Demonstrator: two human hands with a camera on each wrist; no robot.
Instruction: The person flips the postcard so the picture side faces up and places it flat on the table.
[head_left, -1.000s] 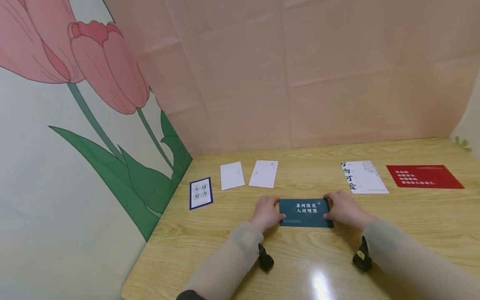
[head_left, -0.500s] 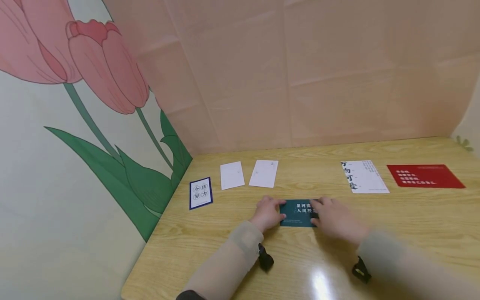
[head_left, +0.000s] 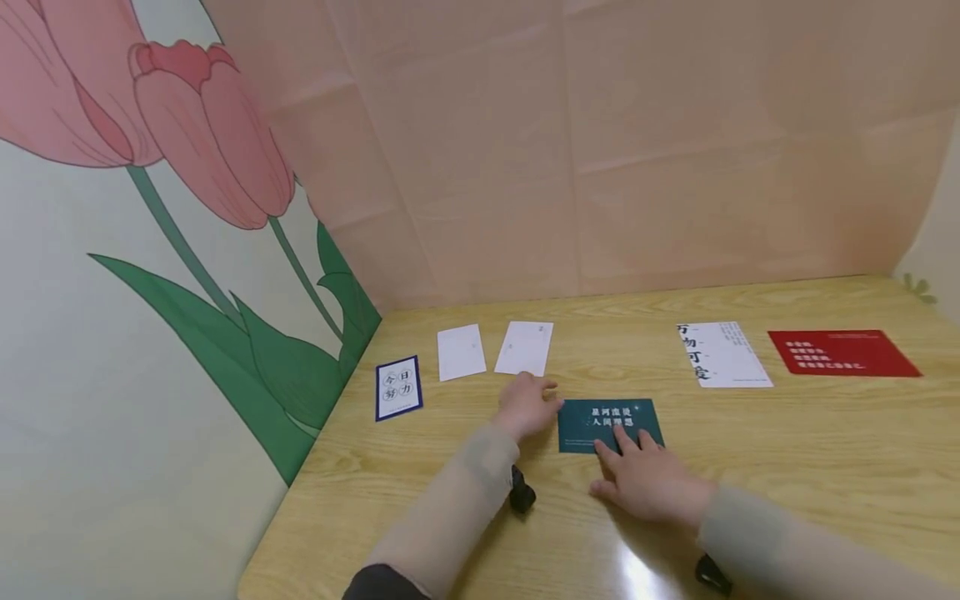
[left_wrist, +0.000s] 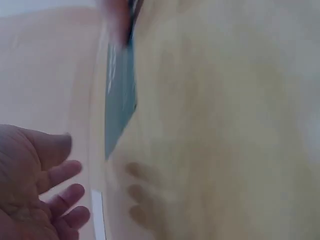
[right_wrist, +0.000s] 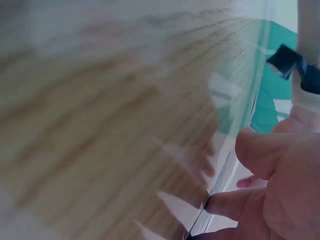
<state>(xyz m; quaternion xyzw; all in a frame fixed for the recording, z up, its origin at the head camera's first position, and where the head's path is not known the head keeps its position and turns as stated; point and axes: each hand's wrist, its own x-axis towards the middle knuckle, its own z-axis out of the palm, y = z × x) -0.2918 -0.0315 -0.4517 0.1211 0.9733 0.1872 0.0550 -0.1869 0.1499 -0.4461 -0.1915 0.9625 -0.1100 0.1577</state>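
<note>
The teal card (head_left: pixel 600 418) lies in the middle of the counter (head_left: pixel 352 500). At its five o'clock the right hand (head_left: pixel 647 483), fingers spread, touches its near part; uneven pressure could make it skid or twist on the smooth surface. At nine o'clock the left hand (head_left: pixel 527 407), fingers loosely extended and empty, hovers beside it; a stray nudge could turn the corner. At eleven o'clock, the white card (head_left: pixel 524 348) could be brushed askew by those fingers.

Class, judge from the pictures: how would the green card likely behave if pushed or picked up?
The green card looks thin, so it is probably light. It lies flat without visible curling, suggesting some stiffness. The table shows shiny reflections, so the card would likely slide when pushed.
</note>
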